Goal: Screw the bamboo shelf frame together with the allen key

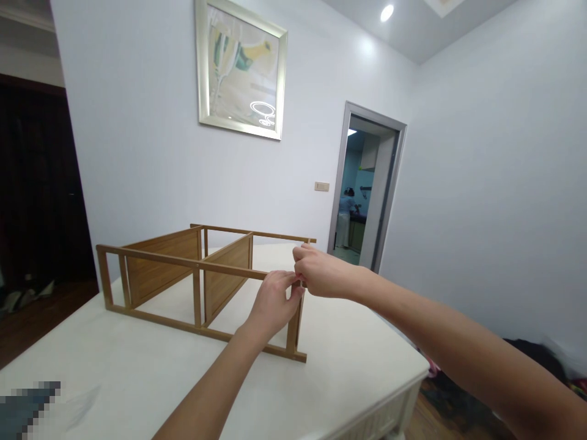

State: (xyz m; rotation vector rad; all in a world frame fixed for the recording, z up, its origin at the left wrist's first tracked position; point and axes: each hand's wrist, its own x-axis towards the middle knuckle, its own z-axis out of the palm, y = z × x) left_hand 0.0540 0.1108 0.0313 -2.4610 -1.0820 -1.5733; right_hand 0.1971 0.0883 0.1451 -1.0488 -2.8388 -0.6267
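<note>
A brown wooden shelf rack (229, 269) lies on its side on a white table (151, 366), with its shelf panels standing upright between the rails. At the rack's right end, my left hand (275, 299) grips the upper rail close to its corner, thumb and fingers bent over the wood. Just beside it my right hand (318, 269) is closed, its fingers pinched together at the same corner. A small pale thing shows between the two hands, but what my right fingers hold is hidden.
The table's right corner (424, 366) lies beyond my right forearm. Dark items (518, 366) are heaped on the floor at the right. Behind the table are a wall with a framed picture (243, 67) and a doorway (362, 183), through which a person (345, 214) stands.
</note>
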